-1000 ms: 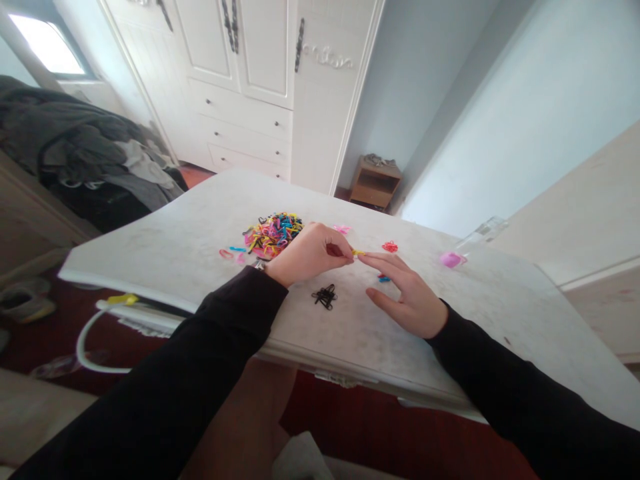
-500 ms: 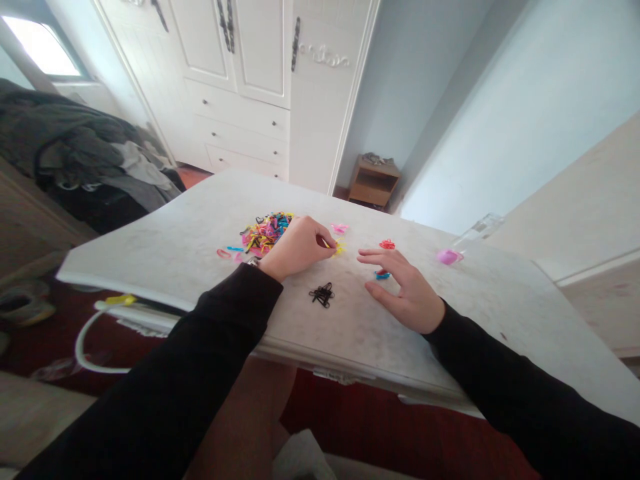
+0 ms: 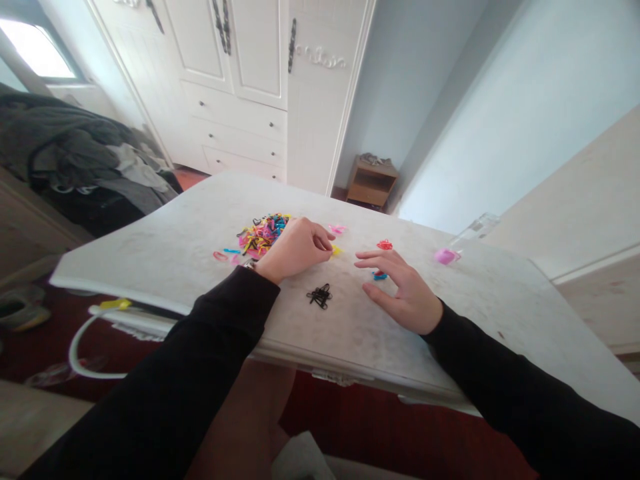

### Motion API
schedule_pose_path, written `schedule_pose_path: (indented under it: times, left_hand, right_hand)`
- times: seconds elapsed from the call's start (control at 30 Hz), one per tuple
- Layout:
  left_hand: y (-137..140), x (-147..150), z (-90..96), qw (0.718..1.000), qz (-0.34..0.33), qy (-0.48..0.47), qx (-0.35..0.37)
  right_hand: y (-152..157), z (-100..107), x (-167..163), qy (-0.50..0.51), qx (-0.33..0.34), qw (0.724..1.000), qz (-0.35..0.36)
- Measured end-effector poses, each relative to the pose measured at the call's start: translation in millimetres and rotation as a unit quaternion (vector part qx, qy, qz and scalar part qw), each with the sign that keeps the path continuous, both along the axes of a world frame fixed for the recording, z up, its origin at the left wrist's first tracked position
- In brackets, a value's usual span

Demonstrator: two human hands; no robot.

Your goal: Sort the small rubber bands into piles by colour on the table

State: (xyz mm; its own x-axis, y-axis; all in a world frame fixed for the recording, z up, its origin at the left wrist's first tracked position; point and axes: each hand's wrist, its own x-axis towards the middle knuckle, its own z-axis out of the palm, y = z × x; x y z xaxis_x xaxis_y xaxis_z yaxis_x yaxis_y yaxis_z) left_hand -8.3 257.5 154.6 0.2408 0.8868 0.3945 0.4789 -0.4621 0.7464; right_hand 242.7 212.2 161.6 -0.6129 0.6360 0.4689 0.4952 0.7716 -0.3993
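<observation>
Multicoloured heap of rubbery loop bands not yet separated on white worktop; black pile, yellow pile already apart. Left hand curls beside yellow, grip content I cannot tell; right hand wide.

No txt, labels, brands, nos. or signs legible anywhere in head cam view rn

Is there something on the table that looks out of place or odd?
Only small things. A reddish band and a blue band lie loose beside the mixed pile, on its left. Near the right sleeve, a small dark speck stands out on the pale tabletop; I cannot tell whether it is dirt or damage.
</observation>
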Motion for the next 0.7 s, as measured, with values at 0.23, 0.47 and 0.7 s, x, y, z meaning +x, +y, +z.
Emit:
schedule_pose_path:
  times: [0.23,0.47,0.7]
  left_hand:
    - [-4.2,0.8,1.8,0.998,-0.041,-0.045,0.018]
    - [-7.9,4.1,2.2,0.987,-0.105,-0.116,-0.031]
    - [-8.5,5.3,4.6,0.977,-0.140,-0.153,-0.056]
  right_hand:
    - [-1.1,2.6,-0.3,-0.006,-0.009,1.000,-0.004]
    - [-0.3,2.7,-0.2,-0.019,-0.010,1.000,-0.001]
    - [-1.2,1.6,0.2,-0.036,-0.025,0.999,0.021]
